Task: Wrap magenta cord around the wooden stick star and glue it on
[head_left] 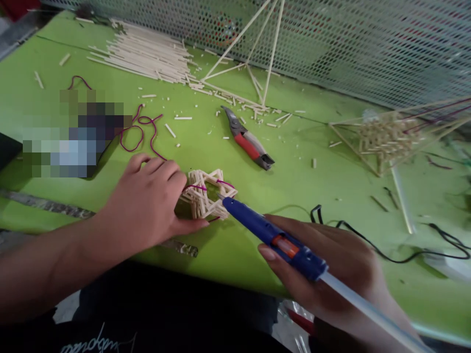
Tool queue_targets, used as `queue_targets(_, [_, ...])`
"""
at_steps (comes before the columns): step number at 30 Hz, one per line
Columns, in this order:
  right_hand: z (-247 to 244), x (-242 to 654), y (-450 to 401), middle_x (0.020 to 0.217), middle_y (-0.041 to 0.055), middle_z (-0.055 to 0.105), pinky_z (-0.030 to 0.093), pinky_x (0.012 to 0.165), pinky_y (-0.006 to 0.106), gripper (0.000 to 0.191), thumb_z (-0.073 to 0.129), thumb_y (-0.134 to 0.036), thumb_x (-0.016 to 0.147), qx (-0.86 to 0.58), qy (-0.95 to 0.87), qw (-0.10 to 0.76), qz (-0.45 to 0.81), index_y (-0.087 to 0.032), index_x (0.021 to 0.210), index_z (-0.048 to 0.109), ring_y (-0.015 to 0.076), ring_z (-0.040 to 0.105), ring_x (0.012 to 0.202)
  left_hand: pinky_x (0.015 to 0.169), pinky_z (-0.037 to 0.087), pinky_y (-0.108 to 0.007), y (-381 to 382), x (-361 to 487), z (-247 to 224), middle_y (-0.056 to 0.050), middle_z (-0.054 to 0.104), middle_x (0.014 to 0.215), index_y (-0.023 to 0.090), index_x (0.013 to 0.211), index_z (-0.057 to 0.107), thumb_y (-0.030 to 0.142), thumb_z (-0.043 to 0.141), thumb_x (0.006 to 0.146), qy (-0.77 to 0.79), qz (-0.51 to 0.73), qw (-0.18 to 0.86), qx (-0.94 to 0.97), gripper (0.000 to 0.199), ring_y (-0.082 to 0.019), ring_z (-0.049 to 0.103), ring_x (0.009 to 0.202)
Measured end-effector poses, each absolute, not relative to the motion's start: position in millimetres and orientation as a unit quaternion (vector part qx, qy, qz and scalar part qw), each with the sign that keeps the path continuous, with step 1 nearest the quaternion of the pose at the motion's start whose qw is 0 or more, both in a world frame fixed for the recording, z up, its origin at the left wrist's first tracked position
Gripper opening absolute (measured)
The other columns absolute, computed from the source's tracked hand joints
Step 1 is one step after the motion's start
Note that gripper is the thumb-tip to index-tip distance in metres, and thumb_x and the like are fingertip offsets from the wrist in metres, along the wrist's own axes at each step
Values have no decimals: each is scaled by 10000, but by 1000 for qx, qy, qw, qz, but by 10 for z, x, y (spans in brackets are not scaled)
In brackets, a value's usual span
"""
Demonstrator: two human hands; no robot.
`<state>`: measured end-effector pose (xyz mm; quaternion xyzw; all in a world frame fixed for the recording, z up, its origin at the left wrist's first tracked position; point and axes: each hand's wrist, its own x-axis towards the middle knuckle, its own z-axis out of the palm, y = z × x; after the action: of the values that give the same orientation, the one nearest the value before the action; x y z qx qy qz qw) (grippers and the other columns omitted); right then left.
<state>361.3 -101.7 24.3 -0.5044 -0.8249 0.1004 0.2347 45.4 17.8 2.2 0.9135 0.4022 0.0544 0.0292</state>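
With the left hand (pixel 147 201) palm down, pinching the left side of a small star-shaped stick frame (pixel 211 193) between bent fingers above and outstretched thumb below. With the right hand (pixel 331 260), gripping a blue glue gun (pixel 274 238), thumb on the near side and fingers wrapped around the far side. Aiming the nozzle leftward over the opening of the frame, perhaps touching the sticks with the tip, too small to tell. Showing a pale glue stick (pixel 368 306) out of the rear of the gun.

Has magenta string (pixel 154 139) threaded across the frame and looped on the green table (pixel 301 191) beyond the left hand. Has red-handled cutters (pixel 246 139) lying beyond the frame, amid scattered stick offcuts. Farther back, near a perforated screen (pixel 331 59), has a pile of long sticks (pixel 143 54) and, to the right of it, an upright open stick pyramid (pixel 272 59). At the right, has a larger stick structure (pixel 390 135) with many stacked short sticks inside, a white rod (pixel 403 196) just nearer and a black cord (pixel 397 260) curving beyond the right hand. At the left, has a patterned strip (pixel 47 203) passing under the left forearm.
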Motion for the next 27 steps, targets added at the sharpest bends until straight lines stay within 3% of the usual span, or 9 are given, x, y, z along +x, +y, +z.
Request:
queue_targets(5, [182, 3607, -972, 883, 1, 831, 522, 547, 334, 163, 749, -191, 1104, -497, -818, 248, 146, -265, 1247, 723, 173, 735, 609, 1124, 572, -692, 161, 394, 31, -155, 800, 1092, 226, 1038, 767, 1078, 605, 1020, 388, 65, 45, 918, 868, -410, 758, 1054])
queue_targets(12, [171, 3645, -986, 852, 19, 792, 598, 610, 368, 235, 761, -110, 1038, -465, -850, 233, 84, -184, 1256, 714, 198, 751, 667, 1105, 583, -699, 190, 361, 48, -179, 841, 1231, 231, 1136, 783, 1074, 540, 1049, 386, 89, 63, 916, 881, -410, 773, 1093])
queue_targets(16, [148, 3670, -1054, 899, 63, 821, 629, 666, 397, 193, 667, -116, 1104, -466, -848, 244, 65, -183, 1266, 748, 238, 797, 732, 1085, 596, -694, 184, 370, 43, -182, 843, 1243, 222, 1144, 769, 1010, 584, 1083, 371, 93, 73, 921, 812, -422, 788, 1113])
queue_targets(19, [120, 3688, -1073, 888, 71, 812, 617, 670, 411, 189, 628, -123, 1148, -470, -844, 253, 52, -200, 1256, 763, 250, 787, 737, 1140, 600, -719, 176, 360, 2, -255, 815, 1413, 117, 1488, 732, 953, 668, 1081, 367, 113, 77, 920, 932, -481, 793, 1256])
queue_targets(22, [100, 3688, -1046, 872, 67, 795, 614, 661, 409, 144, 646, -132, 1161, -462, -851, 248, 41, -192, 1229, 758, 244, 760, 738, 1256, 573, -744, 192, 339, -53, -319, 713, 1620, 41, 1852, 448, 965, 763, 1013, 371, 117, 100, 916, 1287, -539, 729, 1458])
queue_targets(24, [89, 3675, -1025, 868, 64, 784, 609, 658, 416, 137, 641, -126, 1150, -459, -853, 243, 39, -188, 1208, 749, 243, 742, 734, 1280, 567, -744, 222, 333, -80, -290, 707, 1614, 95, 1856, 484, 956, 830, 963, 368, 111, 128, 914, 1288, -538, 718, 1468])
queue_targets(27, [80, 3651, -1020, 846, 56, 756, 588, 649, 429, 147, 642, -115, 1118, -464, -850, 249, 34, -200, 1180, 745, 249, 722, 719, 1290, 564, -727, 268, 344, -93, -224, 733, 1569, 192, 1747, 637, 902, 887, 943, 372, 98, 163, 909, 1102, -501, 734, 1448])
